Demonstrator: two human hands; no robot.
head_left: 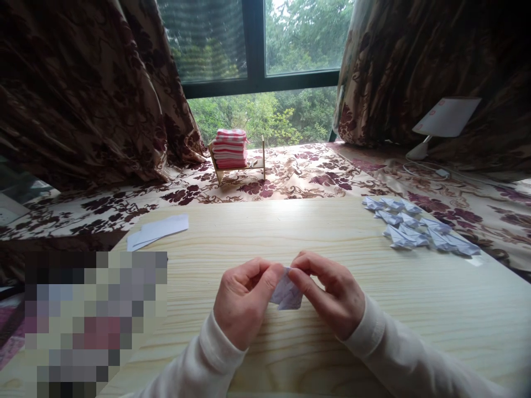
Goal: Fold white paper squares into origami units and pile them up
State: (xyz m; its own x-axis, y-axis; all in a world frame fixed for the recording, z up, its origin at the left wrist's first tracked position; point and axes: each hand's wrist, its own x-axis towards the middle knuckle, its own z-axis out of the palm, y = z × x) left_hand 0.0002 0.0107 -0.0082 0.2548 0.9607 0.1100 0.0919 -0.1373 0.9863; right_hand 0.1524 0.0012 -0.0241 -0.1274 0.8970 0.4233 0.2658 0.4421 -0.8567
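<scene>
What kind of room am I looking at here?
Probably a room in a home: floral curtains hang on both sides of a window, and a small white lamp stands beyond the wooden table.

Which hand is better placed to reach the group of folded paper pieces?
Probably the right hand: the folded paper pieces lie on the right of the table, nearer to it, while the left hand would have to cross past it. Both hands hold the small folded sheet.
</scene>
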